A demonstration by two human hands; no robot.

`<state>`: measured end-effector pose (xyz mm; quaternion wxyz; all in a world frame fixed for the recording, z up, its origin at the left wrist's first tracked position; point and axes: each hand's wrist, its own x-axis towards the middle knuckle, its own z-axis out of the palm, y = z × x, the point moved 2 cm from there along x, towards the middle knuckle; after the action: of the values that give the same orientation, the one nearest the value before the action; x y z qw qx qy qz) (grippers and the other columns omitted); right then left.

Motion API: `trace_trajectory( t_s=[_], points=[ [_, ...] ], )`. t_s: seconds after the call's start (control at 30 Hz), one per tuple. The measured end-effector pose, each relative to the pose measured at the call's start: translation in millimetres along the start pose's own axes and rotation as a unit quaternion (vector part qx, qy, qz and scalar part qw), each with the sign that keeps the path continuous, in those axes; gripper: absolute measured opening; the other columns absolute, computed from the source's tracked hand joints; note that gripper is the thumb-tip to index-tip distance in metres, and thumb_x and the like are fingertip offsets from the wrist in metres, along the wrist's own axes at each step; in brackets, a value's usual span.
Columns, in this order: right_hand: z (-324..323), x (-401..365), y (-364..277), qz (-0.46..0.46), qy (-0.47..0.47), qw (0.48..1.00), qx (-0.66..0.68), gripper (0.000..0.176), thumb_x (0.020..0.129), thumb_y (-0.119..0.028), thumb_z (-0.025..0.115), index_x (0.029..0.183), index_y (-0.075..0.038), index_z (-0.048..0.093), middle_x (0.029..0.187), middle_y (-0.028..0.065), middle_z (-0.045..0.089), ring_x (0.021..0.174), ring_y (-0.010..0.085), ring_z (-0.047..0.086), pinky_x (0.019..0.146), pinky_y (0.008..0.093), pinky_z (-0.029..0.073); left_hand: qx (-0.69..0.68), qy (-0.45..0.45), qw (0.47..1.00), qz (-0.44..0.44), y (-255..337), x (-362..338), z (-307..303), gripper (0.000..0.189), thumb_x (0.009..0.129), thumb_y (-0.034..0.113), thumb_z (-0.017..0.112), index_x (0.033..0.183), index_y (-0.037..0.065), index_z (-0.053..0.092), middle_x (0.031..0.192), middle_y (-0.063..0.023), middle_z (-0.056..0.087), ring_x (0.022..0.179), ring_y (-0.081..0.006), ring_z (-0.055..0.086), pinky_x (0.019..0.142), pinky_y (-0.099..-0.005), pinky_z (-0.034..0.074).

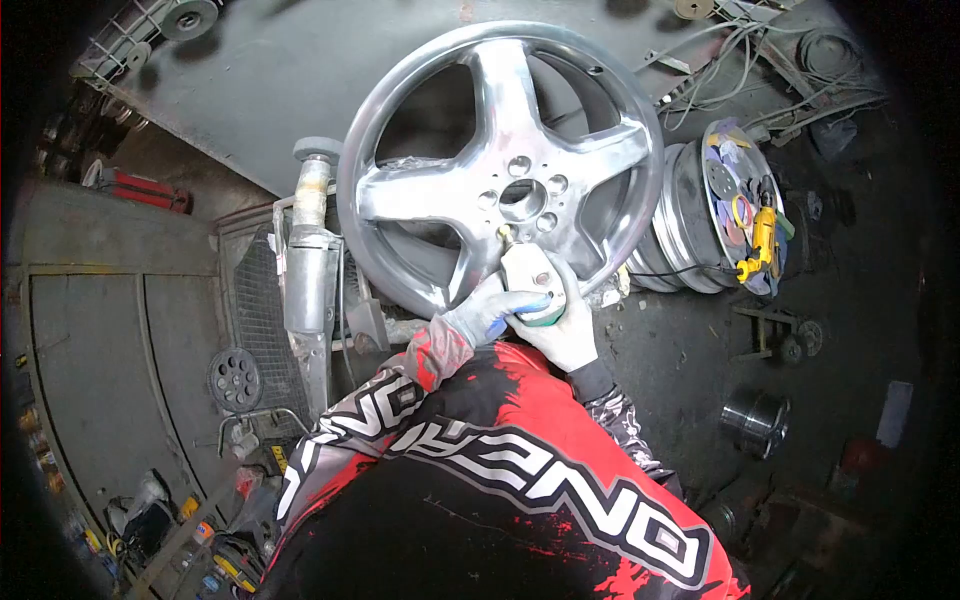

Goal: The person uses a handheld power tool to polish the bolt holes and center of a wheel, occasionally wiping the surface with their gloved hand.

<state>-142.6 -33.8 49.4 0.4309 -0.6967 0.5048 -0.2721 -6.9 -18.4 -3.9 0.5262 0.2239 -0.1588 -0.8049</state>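
- Biggest thing here is the five-spoke wheel [512,140], set up right in front of the person, hub facing them, probably so the spokes are easy to get at.
- Off to the right there's a stack of rims [682,220] that seems to double as a side table.
- Yellow drill [763,240] lies on top of that among loose discs [722,180], handy for the right side I'd guess.
- White-and-green hand tool [528,268] sits just below the hub, narrow tip aimed at it; can't tell if it's touching.
- Gloved left hand [475,312] is clamped round the tool's left side, blue-marked fingers across it.
- Gloved right hand [568,325] grips the other side, likely for steadiness.
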Motion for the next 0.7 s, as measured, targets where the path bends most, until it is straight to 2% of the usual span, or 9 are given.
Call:
trace_trajectory(
  t_s=[0.1,0.2,0.3,0.4,0.5,0.63,0.7],
  points=[
    [13,-7,-1,0.002,0.000,0.999,0.041,0.095,0.062,-0.022,0.090,0.144,-0.014,0.041,0.132,0.0172,0.059,0.121,0.0302,0.060,0.100,0.0394,0.050,0.007,0.033,0.999,-0.014,4,-17,-3,0.054,0.086,0.001,0.067,0.136,0.004,0.047,0.124,-0.0109,0.060,0.114,-0.0219,0.061,0.099,-0.0352,0.050],
    [-1,1,2,-0.011,0.008,1.000,0.010,0.094,0.062,-0.022,0.090,0.143,-0.014,0.042,0.129,0.0169,0.061,0.117,0.0313,0.062,0.098,0.0399,0.051,-0.017,-0.002,1.000,-0.001,1,1,1,0.051,0.086,-0.002,0.065,0.135,0.003,0.047,0.124,-0.0100,0.060,0.117,-0.0206,0.060,0.100,-0.0344,0.049],
    [-6,-3,-6,-0.016,0.011,1.000,-0.024,0.093,0.063,-0.025,0.089,0.143,-0.015,0.043,0.126,0.0168,0.062,0.115,0.0316,0.064,0.095,0.0401,0.053,-0.004,0.008,1.000,0.008,4,-5,10,0.052,0.086,-0.001,0.066,0.135,0.003,0.047,0.124,-0.0101,0.060,0.118,-0.0201,0.059,0.100,-0.0337,0.049],
    [-13,-10,-6,-0.042,0.008,0.999,0.001,0.090,0.065,-0.026,0.088,0.143,-0.016,0.044,0.127,0.0174,0.062,0.115,0.0324,0.064,0.095,0.0407,0.053,0.040,0.017,0.999,0.016,9,-12,26,0.053,0.086,-0.001,0.066,0.135,0.003,0.047,0.125,-0.0090,0.060,0.117,-0.0200,0.059,0.099,-0.0332,0.049],
    [-18,-12,-11,-0.022,0.017,0.999,-0.017,0.087,0.067,-0.027,0.086,0.142,-0.015,0.044,0.127,0.0183,0.062,0.115,0.0346,0.063,0.094,0.0416,0.053,0.038,-0.022,0.999,-0.011,3,-6,19,0.052,0.087,-0.001,0.065,0.136,0.003,0.047,0.127,-0.0079,0.059,0.117,-0.0192,0.059,0.100,-0.0331,0.048],
    [-17,-15,-9,-0.031,0.016,0.999,-0.018,0.086,0.068,-0.027,0.086,0.142,-0.015,0.044,0.126,0.0183,0.063,0.115,0.0359,0.063,0.094,0.0421,0.053,0.061,-0.030,0.998,-0.010,4,-14,20,0.049,0.090,0.001,0.062,0.136,0.003,0.047,0.127,-0.0076,0.059,0.118,-0.0183,0.058,0.101,-0.0331,0.046],
    [-17,-14,-11,-0.028,0.003,0.999,-0.036,0.088,0.067,-0.028,0.086,0.143,-0.015,0.043,0.125,0.0182,0.064,0.114,0.0365,0.063,0.093,0.0426,0.054,0.265,-0.038,0.957,0.116,11,-23,29,0.046,0.091,0.003,0.061,0.135,0.003,0.048,0.127,-0.0081,0.059,0.119,-0.0178,0.058,0.102,-0.0335,0.046]
  ],
)
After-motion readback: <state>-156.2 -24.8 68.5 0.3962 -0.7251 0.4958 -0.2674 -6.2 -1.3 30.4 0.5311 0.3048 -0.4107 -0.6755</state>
